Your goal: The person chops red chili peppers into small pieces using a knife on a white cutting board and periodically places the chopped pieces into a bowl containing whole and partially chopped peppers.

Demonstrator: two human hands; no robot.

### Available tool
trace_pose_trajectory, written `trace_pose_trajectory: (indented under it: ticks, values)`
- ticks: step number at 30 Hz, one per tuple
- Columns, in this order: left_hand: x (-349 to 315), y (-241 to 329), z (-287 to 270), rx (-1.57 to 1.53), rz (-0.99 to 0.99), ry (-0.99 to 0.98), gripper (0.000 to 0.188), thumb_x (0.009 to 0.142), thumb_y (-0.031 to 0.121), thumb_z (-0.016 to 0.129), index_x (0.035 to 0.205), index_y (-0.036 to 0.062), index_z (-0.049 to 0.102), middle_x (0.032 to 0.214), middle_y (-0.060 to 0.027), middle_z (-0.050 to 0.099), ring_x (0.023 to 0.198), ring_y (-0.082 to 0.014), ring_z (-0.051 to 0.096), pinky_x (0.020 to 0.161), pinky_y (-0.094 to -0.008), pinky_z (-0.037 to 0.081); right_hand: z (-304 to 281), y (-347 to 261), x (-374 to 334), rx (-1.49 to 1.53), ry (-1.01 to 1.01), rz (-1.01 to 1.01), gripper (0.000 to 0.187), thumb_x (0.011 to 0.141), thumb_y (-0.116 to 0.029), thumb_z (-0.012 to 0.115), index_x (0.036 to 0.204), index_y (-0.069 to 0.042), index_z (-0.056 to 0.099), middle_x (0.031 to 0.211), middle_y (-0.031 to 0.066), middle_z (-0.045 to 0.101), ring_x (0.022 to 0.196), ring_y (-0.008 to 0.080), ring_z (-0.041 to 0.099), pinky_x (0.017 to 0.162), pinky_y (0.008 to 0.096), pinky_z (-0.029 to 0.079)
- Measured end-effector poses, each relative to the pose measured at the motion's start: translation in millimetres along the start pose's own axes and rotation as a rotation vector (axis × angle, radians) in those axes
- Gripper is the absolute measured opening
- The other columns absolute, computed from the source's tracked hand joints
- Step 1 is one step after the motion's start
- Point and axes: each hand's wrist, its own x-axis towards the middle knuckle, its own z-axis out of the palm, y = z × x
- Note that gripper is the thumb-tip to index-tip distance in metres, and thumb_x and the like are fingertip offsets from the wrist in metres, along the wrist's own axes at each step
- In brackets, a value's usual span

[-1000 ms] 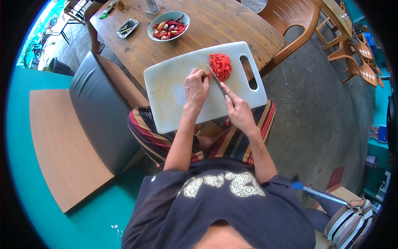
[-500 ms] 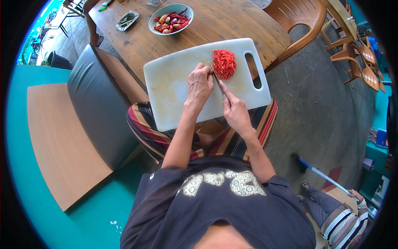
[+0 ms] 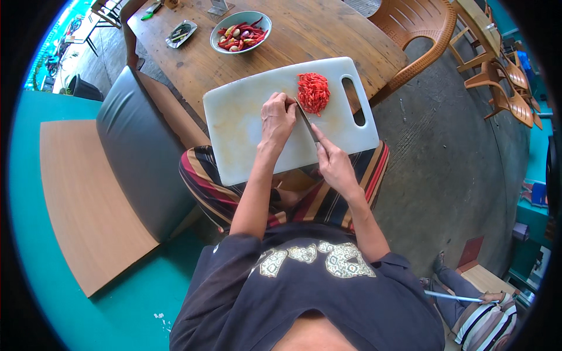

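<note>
I have the right grip (image 3: 336,167) clamped on the handle of the knife (image 3: 307,123), blade pointing away over the white cutting board (image 3: 243,131). The left grip (image 3: 277,121) is bunched left of the blade tip; I cannot tell whether it pinches anything. Chopped red chillies (image 3: 314,93) lie piled just right of the tip, beyond the right grip. A bowl (image 3: 231,17) stands on the worktop (image 3: 310,35).

Knife (image 3: 307,121): handle mostly hidden by right hand (image 3: 336,168). We can't tell what left hand (image 3: 277,121) covers. Chair (image 3: 440,36) cropped by top edge.
</note>
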Motion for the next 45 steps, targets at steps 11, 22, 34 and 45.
trace_pose_trajectory:
  ticks: [11,22,34,45]
  values:
    - [-1,-3,-33,-0.317,-0.280,-0.090,0.017,0.096,0.006,0.061,0.104,-0.0013,0.074,0.090,-0.0074,0.073,0.077,-0.0131,0.070,0.067,-0.0269,0.057,-10,-13,8,0.036,-0.078,0.094,0.043,0.103,-0.017,0.047,0.145,-0.021,0.051,0.072,0.0090,0.057,0.060,0.0129,0.049,0.063,0.0306,0.046]
    - [33,-25,-103,-0.019,-0.131,0.068,0.017,0.091,0.015,0.069,0.100,0.0019,0.076,0.083,-0.0041,0.073,0.075,-0.0103,0.068,0.067,-0.0269,0.054,-10,2,18,0.055,-0.024,0.062,0.043,0.102,-0.015,0.047,0.145,-0.017,0.051,0.073,0.0159,0.057,0.060,0.0127,0.046,0.064,0.0322,0.047]
    - [233,-44,-95,0.614,0.162,0.112,0.019,0.082,0.021,0.069,0.093,0.0088,0.078,0.098,-0.0153,0.072,0.095,-0.0314,0.069,0.084,-0.0412,0.054,-7,11,15,0.127,0.001,-0.023,0.045,0.102,-0.013,0.048,0.146,-0.020,0.050,0.072,0.0111,0.053,0.059,0.0130,0.041,0.063,0.0312,0.045]
    - [263,-57,-94,0.673,-0.039,-0.121,0.027,0.076,0.023,0.070,0.099,0.0130,0.079,0.093,-0.0153,0.074,0.092,-0.0294,0.071,0.086,-0.0389,0.054,-7,14,19,0.188,-0.025,-0.012,0.047,0.101,-0.012,0.049,0.148,-0.021,0.048,0.061,0.0003,0.035,0.056,0.0093,0.035,0.056,0.0285,0.039]
